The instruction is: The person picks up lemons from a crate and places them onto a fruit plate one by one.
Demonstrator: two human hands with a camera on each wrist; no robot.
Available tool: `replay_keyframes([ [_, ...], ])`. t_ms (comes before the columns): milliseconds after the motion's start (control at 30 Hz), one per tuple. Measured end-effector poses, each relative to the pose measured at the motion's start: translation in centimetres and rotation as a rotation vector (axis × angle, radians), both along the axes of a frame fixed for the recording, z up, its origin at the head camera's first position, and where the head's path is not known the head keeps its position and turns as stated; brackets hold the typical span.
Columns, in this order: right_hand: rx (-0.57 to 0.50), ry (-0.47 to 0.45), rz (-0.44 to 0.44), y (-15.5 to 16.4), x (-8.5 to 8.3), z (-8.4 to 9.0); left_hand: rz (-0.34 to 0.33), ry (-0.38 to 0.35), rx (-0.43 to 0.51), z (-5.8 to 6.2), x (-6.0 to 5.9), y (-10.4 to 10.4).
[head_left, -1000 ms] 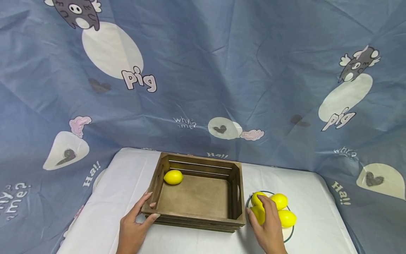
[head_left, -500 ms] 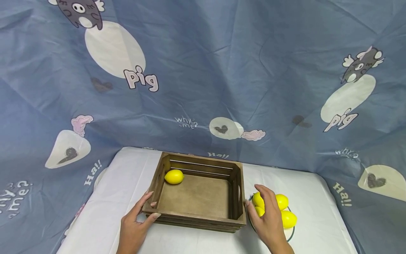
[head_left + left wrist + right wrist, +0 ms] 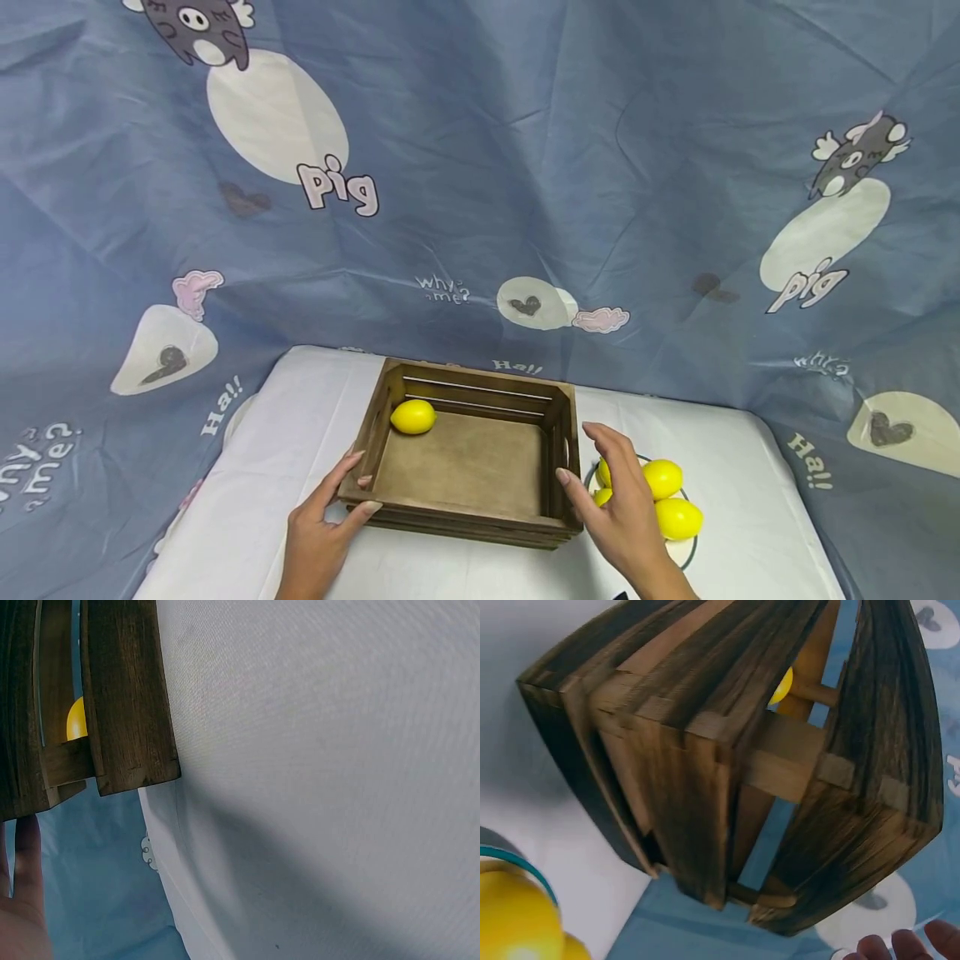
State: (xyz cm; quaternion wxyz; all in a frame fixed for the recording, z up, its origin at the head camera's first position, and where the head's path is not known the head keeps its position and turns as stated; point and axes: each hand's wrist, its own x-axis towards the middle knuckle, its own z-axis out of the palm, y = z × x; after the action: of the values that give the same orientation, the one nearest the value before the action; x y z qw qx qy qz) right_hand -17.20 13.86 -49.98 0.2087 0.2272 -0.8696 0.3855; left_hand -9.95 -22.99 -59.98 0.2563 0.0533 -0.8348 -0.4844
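Note:
A brown slatted wooden crate stands on the white cloth, with one yellow lemon in its back left corner. At the front left corner, my left hand grips the crate, thumb on the front and fingers at the left side. My right hand hovers by the crate's right wall, thumb and fingers spread, holding nothing. Under and behind that hand is a plate with several lemons, some partly covered by it. In the right wrist view, its fingertips show low beside the crate.
A white cloth covers the table. Blue printed fabric hangs behind it and along both sides. The plate's green rim lies close to the crate's right side.
My right hand has risen off the lemons on the plate and moved up and left to the crate's right edge. The left hand keeps its grip; the crate stays in place.

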Motion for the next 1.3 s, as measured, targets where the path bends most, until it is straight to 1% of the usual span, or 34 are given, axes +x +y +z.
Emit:
replay_keyframes([
  [233, 0.019, -0.003, 0.092, -1.1, -0.4, 0.7, 0.008, -0.022, -0.003, 0.1, 0.0, -0.1],
  [400, 0.026, 0.034, 0.145, -2.1, -0.8, 1.1, -0.01, -0.007, -0.002, 0.1, 0.0, -0.1],
  [600, 0.032, 0.061, 0.248, -3.8, -1.1, 1.5, 0.008, 0.0, -0.012, 0.0, 0.1, -0.2],
  [733, 0.053, 0.076, 0.304, -4.9, -1.4, 2.0, -0.015, 0.002, 0.009, -0.1, 0.1, -0.1],
  [900, 0.108, 0.069, 0.352, -5.9, -1.7, 2.6, -0.026, 0.013, 0.011, -0.3, 0.0, -0.3],
  [1133, 0.302, 0.056, 0.373, -7.0, -2.4, 2.7, -0.049, 0.017, 0.024, -0.4, -0.1, -0.3],
  [1200, 0.323, 0.053, 0.383, -7.4, -2.8, 2.7, -0.056, 0.019, 0.029, -0.3, 0.0, -0.4],
  [1300, 0.302, 0.075, 0.395, -7.9, -3.3, 2.8, -0.056, 0.022, 0.031, -0.3, -0.1, -0.4],
])
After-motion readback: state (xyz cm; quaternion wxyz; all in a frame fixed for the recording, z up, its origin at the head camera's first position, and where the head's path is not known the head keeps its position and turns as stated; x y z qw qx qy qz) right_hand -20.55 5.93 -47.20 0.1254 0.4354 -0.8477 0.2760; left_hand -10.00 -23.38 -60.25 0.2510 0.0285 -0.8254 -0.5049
